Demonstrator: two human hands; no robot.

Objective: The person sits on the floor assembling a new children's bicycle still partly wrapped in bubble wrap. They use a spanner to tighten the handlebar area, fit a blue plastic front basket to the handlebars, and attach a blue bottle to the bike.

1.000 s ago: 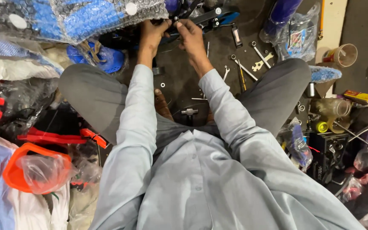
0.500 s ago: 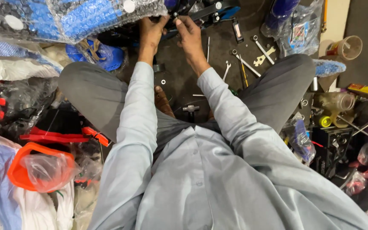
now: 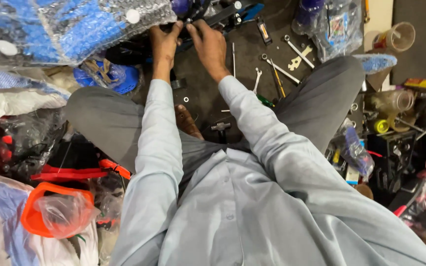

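I sit on the floor with my legs spread and both arms stretched forward. My left hand (image 3: 163, 44) and my right hand (image 3: 208, 44) are side by side at the top middle, both closed on a dark metal frame part (image 3: 223, 15) with blue pieces. The fingertips pinch a small spot on it; what they pinch is too small to tell. A bubble-wrapped blue and black bundle (image 3: 65, 29) lies just left of my left hand and partly covers the part.
Several spanners (image 3: 292, 54) and a screwdriver (image 3: 277, 79) lie on the dark floor to the right of my hands. A small hammer (image 3: 220, 127) lies between my legs. Plastic cups (image 3: 395, 37) stand at the right; an orange plastic piece (image 3: 40, 216) and bagged goods crowd the left.
My two hands have drawn closer together on the frame part, the right one moving left toward the left one. The view has shifted slightly.
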